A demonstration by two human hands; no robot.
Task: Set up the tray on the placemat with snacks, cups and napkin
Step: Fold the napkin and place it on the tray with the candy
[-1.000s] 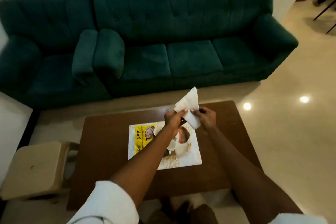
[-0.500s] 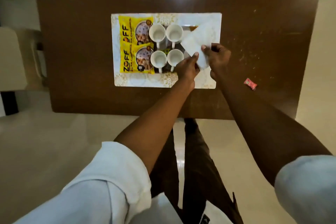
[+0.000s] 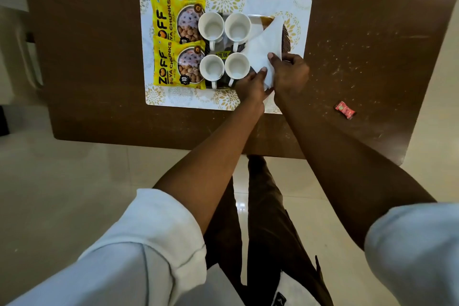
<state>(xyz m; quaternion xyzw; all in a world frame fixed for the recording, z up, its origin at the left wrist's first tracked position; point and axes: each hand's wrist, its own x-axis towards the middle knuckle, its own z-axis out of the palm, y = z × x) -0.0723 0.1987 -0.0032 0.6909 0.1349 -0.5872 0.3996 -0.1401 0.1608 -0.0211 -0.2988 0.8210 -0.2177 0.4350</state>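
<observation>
Your left hand and right hand both pinch a soft white triangular napkin at the dark tray's three o'clock edge, with bare wooden table beyond.

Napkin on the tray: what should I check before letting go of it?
1. Both hands on napkin: ok, left hand and right hand pinch its near corner.
2. Napkin over right end of tray: ok.
3. Napkin lying flat: cannot tell.
4. All four cups upright: ok.
5. Both snack packets left of cups: ok.
6. Strays: not ok, red sachet on table beside placemat.
</observation>
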